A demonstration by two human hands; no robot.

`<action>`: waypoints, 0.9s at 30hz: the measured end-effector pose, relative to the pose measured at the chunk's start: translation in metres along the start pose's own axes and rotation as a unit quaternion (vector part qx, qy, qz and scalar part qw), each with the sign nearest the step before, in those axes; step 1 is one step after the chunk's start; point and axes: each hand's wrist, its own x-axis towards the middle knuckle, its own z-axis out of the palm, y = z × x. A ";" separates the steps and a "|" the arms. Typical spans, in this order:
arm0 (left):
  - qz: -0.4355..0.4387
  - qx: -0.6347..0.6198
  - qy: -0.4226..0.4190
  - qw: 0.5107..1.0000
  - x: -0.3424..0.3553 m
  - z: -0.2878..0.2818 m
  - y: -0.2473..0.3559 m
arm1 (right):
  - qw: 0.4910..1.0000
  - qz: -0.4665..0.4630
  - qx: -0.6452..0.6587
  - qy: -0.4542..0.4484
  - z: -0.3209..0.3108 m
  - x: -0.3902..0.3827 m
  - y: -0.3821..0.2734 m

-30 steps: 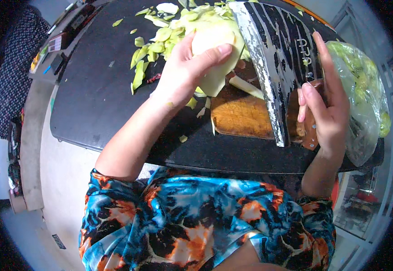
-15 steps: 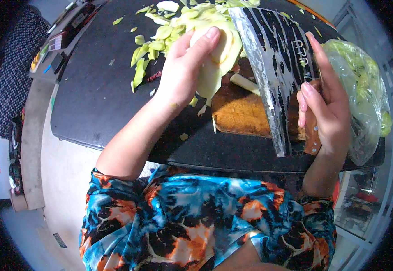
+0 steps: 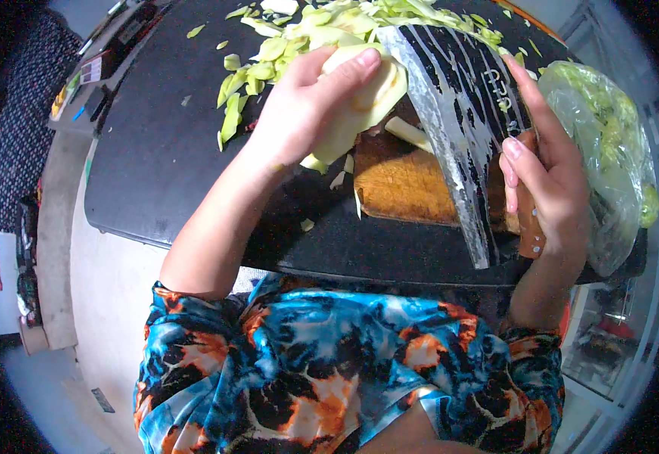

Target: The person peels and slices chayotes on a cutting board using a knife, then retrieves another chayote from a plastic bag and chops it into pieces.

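My left hand (image 3: 295, 110) is closed round a thick, pale green piece of vegetable (image 3: 379, 102), thumb pressed on its cut face; its exact kind does not show. A broad, dark cleaver (image 3: 458, 113) with wet, pale streaks on its blade is in my right hand (image 3: 547, 174). Fingers wrap its wooden handle (image 3: 528, 227), while the forefinger lies along the blade's back. The blade stands tilted just right of the vegetable, its upper edge overlapping or touching it; which, I cannot tell. Beneath it lies a brown wooden cutting board (image 3: 401, 188), partly hidden, with a pale stalk piece (image 3: 409, 133) on it.
Many light green peelings and slices (image 3: 269, 69) are heaped across the far side of the black table (image 3: 155, 166). To the right stands a clear plastic bag (image 3: 606, 144) of green vegetables. Small scraps lie near the board's left edge.
Both hands keep their holds. The vegetable has tilted and shifted slightly right with my left hand. The cleaver has swung a little, its lower end moving right and its top dropping slightly.
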 end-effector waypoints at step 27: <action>-0.035 0.040 0.049 0.997 0.007 -0.019 0.001 | 0.996 0.045 0.050 -0.060 -0.003 -0.002 -0.002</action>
